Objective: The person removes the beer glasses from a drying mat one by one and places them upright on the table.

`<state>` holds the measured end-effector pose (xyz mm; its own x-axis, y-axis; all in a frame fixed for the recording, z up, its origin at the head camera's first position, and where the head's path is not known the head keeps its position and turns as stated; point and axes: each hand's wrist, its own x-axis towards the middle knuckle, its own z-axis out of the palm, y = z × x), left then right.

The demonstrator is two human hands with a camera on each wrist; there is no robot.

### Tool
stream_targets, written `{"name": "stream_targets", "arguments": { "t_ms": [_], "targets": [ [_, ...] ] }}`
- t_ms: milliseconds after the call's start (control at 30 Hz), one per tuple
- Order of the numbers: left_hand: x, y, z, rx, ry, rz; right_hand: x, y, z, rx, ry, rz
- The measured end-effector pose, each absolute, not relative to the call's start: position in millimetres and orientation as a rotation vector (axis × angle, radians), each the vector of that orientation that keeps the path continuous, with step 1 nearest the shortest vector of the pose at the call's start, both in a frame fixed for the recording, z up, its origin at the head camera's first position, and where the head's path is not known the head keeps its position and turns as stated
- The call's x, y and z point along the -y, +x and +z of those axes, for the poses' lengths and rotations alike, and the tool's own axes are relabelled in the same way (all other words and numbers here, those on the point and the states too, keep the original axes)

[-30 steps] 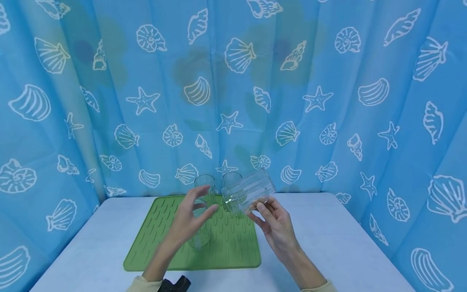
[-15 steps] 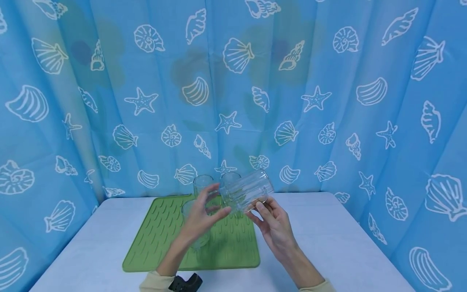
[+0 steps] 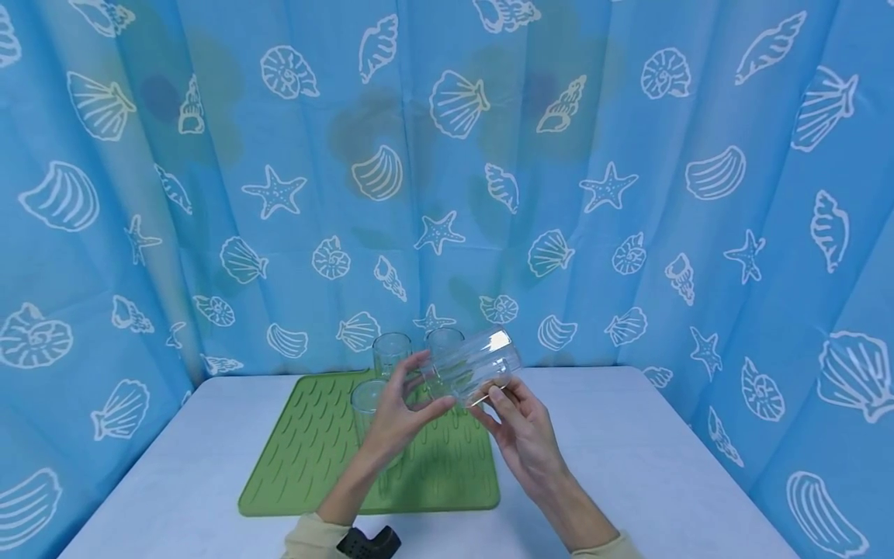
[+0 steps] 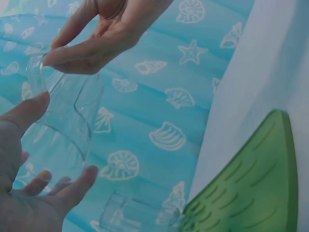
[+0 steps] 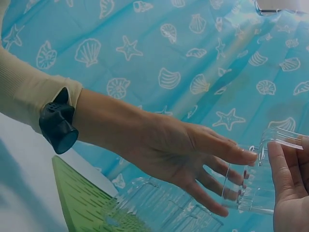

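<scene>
My right hand (image 3: pixel 527 431) pinches the handle of a clear glass mug (image 3: pixel 482 361), which is tilted on its side above the mat. In the right wrist view the curved mug handle (image 5: pixel 280 135) lies between thumb and fingers. My left hand (image 3: pixel 398 415) reaches the mug's other end from the left, thumb on one side and the fairly straight fingers (image 4: pixel 79 186) on the other, fingertips right at the glass. Behind and below the left hand, upright clear glasses stand on the green mat (image 3: pixel 300 466): a near glass (image 3: pixel 365 400), partly hidden, a back left glass (image 3: pixel 391 349) and a back right glass (image 3: pixel 443 338).
The ribbed mat lies on a white table (image 3: pixel 594 450), left of the middle. A blue curtain (image 3: pixel 447 194) with white shells and starfish closes off the back and both sides. A black wrist device (image 3: pixel 370 542) sits at my left sleeve.
My left hand has moved right, from over the mat to the end of the mug. The right hand still holds the mug in nearly the same place, turned slightly.
</scene>
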<state>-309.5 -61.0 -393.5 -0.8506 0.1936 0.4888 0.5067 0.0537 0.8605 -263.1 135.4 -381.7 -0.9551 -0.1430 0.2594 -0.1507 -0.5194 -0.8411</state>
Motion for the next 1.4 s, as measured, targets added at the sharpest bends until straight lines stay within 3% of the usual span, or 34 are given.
{"name": "stream_targets", "arguments": {
  "t_ms": [500, 1400],
  "targets": [
    [59.2, -304.0, -386.0, 2.010, -0.697, -1.794, -142.1, -262.8, -374.8, 1.593, 0.429, 2.703],
    [66.0, -302.0, -380.2, 2.079, -0.565, -1.733, -179.8, -270.4, -364.0, 2.037, 0.441, 2.005]
  ]
}}
